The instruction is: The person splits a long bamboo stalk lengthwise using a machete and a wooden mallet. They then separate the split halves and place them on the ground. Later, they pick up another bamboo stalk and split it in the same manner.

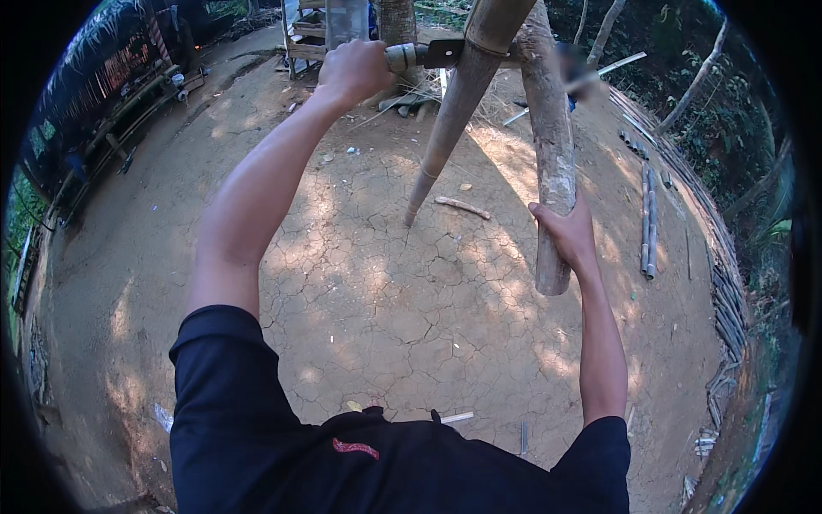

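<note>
Upper centre: knife (424,56), roughly level, its handle (401,57) to the left, dark blade (443,53) running to the pole. Judged stiff and fairly light, with an edge to keep clear of; handle the only safe hold.

Next right, top edge down to mid-frame: bamboo pole (458,111), slanting, thin end lower left. Looks stiff, probably hollow and light for its length; smooth skin may slip a little, and it could split along the grain. Best held between the joints, away from the blade.

Right of centre, upper half: log (550,120), near upright. Likely the heaviest piece, solid and hard to damage; dull, worn surface should grip well. Lower part seems a sound hold.

Grip, left hand (355,70): fist closed around the knife handle. Blade meets the pole in view; whether it bites in or passes behind, cannot tell.

Grip, right hand (572,230): wrapped around the log near its lower end, spread by the thickness, thumb across the near face; far fingers hidden.
</note>
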Demonstrator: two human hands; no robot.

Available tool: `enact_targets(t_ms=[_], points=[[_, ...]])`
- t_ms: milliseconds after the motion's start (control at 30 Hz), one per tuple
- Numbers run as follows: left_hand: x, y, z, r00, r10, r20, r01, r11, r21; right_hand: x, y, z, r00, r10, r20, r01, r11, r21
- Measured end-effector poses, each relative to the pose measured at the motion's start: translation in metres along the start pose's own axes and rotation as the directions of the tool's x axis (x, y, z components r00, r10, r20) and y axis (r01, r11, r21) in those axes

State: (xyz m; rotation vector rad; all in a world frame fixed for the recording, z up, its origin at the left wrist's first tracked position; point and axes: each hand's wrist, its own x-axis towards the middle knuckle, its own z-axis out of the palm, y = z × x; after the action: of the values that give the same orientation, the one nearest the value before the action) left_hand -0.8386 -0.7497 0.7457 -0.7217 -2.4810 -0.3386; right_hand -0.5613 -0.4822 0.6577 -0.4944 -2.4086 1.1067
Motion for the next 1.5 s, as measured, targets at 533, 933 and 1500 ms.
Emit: enact_targets(t_ms=[533, 933, 1500], points=[[0.111, 0.003, 0.095, 0.926, 0.164, -0.341, -0.149, 0.986, 0.069, 0.136, 0.006, -0.006, 0.995, -0.089, -0.051, 0.087, 0.995, -0.053], [0.226, 0.006, 0.121, 0.958, 0.094, -0.27, -0.076, 0.994, 0.077, 0.273, 0.037, -0.006, 0.988, -0.143, 0.058, 0.131, 0.976, 0.176], [0.38, -0.024, 0.164, 0.967, 0.072, -0.246, -0.093, 0.993, -0.076, 0.44, -0.038, -0.065, 0.641, -0.499, -0.583, 0.691, 0.706, 0.154]])
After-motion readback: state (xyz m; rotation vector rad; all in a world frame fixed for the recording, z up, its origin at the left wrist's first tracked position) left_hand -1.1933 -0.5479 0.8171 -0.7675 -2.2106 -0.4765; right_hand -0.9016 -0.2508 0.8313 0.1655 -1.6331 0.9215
